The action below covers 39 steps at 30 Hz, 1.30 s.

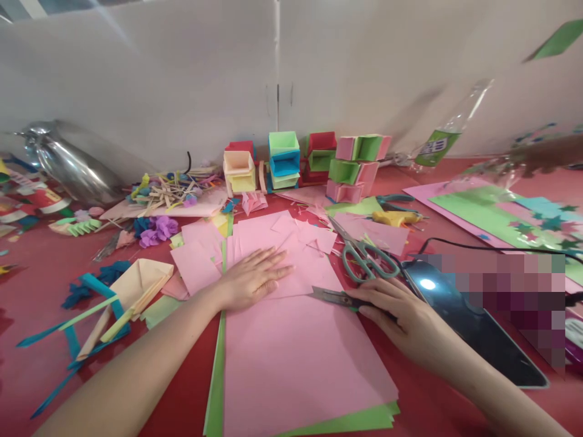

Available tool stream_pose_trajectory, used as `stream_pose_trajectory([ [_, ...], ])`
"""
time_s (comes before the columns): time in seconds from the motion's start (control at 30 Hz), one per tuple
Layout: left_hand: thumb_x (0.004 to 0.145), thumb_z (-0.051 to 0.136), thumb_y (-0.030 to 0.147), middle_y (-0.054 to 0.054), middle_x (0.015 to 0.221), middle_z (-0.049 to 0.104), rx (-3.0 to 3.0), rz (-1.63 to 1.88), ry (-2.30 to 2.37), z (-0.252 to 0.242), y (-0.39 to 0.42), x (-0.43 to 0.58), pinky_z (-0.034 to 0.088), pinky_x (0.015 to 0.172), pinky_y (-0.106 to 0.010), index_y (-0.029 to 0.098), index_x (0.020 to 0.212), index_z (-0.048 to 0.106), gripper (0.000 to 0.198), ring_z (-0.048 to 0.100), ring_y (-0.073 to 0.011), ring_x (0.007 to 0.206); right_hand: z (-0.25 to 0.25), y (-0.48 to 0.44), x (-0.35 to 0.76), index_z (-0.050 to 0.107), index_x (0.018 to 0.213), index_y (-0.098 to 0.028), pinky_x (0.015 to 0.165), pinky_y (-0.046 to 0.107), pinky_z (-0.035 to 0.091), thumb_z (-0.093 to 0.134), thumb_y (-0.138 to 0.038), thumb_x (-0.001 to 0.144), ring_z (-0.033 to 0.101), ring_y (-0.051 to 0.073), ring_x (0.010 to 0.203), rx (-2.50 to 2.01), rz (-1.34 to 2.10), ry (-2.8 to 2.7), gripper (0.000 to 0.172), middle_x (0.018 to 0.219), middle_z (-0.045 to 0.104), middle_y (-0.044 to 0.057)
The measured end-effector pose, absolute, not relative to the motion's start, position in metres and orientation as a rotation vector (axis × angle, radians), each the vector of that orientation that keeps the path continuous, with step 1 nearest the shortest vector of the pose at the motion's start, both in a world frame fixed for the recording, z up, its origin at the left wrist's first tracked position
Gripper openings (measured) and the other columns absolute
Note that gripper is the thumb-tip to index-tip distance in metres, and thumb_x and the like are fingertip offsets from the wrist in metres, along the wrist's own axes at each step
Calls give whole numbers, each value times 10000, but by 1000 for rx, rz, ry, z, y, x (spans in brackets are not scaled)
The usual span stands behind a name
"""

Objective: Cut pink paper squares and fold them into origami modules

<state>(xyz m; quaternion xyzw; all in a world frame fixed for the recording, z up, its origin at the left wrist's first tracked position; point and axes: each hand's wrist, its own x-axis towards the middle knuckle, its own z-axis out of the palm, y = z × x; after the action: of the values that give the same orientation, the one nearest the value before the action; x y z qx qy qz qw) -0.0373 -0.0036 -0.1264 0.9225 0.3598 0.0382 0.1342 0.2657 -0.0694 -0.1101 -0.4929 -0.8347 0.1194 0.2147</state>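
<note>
My left hand [255,280] lies flat on pink paper [300,364], its fingers stretched out and slightly apart. The pink sheets rest on green sheets [359,419] that show at the edges. A utility knife [334,297] with its blade out is gripped in my right hand [396,309]. The blade tip lies at the right end of a cut line or edge that runs across the pink paper, just right of my left hand. Scissors with grey-green handles [348,258] lie just beyond my right hand. Smaller pink pieces [198,261] are left of the stack.
Folded paper boxes [285,161] stand stacked at the back. A yellow glue gun [396,217] and a dark glossy tablet-like device [473,328] with a cable are at right. Folded paper strips [141,285] and a metal jug [75,164] are at left. A plastic bottle [437,145] leans at back right.
</note>
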Motion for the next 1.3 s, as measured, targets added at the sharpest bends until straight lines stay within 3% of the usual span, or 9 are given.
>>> stream_pose_trajectory([
  [0.77,963,202,441,36,1534,143,2682,122,1041,-127,-3,-38,97,1150,-404,344,1415,274,468,79,-171,1414,-108,-74,261,664,1061,-242,808,378,531,426,-312,898,598,226,946,-1379,298,-2323,297,1025,640,76],
  [1.3,963,195,447,32,1534,142,2686,129,1043,-128,-4,-38,92,1150,-408,343,1418,268,472,70,-173,1414,-106,-73,248,649,1066,-203,830,375,518,429,-224,897,579,210,942,-1341,391,-2366,278,998,628,83],
])
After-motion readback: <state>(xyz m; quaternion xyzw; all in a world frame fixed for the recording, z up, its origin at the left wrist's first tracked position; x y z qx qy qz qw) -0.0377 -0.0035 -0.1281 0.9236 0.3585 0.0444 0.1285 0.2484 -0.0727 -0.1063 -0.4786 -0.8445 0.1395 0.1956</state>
